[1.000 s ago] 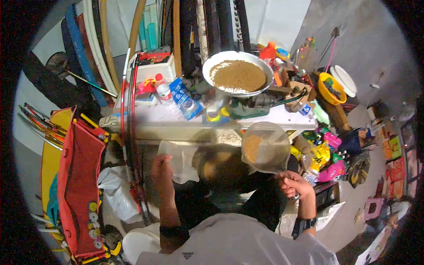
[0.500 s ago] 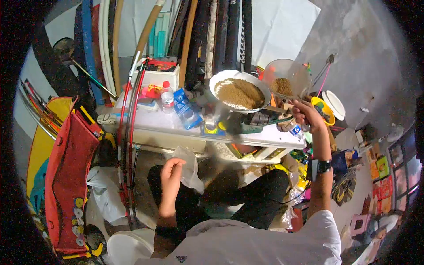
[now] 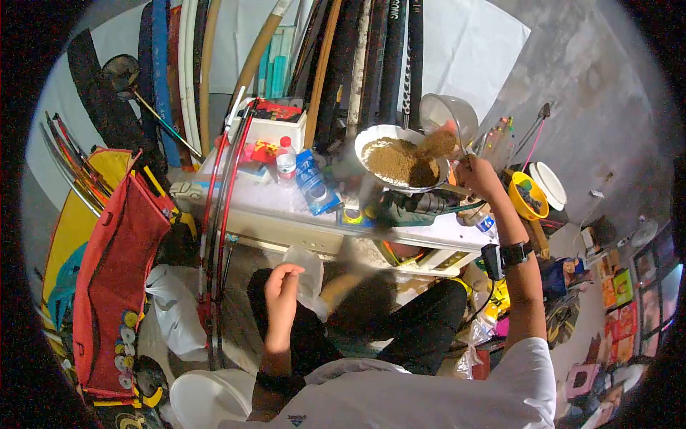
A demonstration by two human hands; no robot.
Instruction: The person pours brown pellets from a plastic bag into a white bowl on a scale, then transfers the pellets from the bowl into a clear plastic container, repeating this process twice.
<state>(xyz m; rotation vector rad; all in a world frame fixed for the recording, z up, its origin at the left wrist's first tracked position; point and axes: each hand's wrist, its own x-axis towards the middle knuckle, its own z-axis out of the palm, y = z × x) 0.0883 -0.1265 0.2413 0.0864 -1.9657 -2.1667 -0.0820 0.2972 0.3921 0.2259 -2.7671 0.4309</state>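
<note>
My right hand (image 3: 477, 176) is closed on the rim or handle side of a clear plastic container (image 3: 457, 118). The container is tipped, and brown granules (image 3: 437, 144) spill from it into a white pan (image 3: 366, 136). Brown granular material (image 3: 395, 161) covers much of the pan's inside. Over my lap, my left hand (image 3: 284, 287) has its fingers pressed together beside a translucent plastic bag (image 3: 309, 275), which it seems to pinch.
A bottle with a red cap (image 3: 286, 163) and a blue packet (image 3: 316, 182) stand left on the white table (image 3: 271, 219). Red rods (image 3: 232, 168) lean across its edge. A yellow bowl (image 3: 527, 196) is at right, a white bucket (image 3: 207, 397) at lower left.
The clear container has tipped over the pan, and granules now pour out of it. My right hand has turned with it. The whole view has shifted slightly.
</note>
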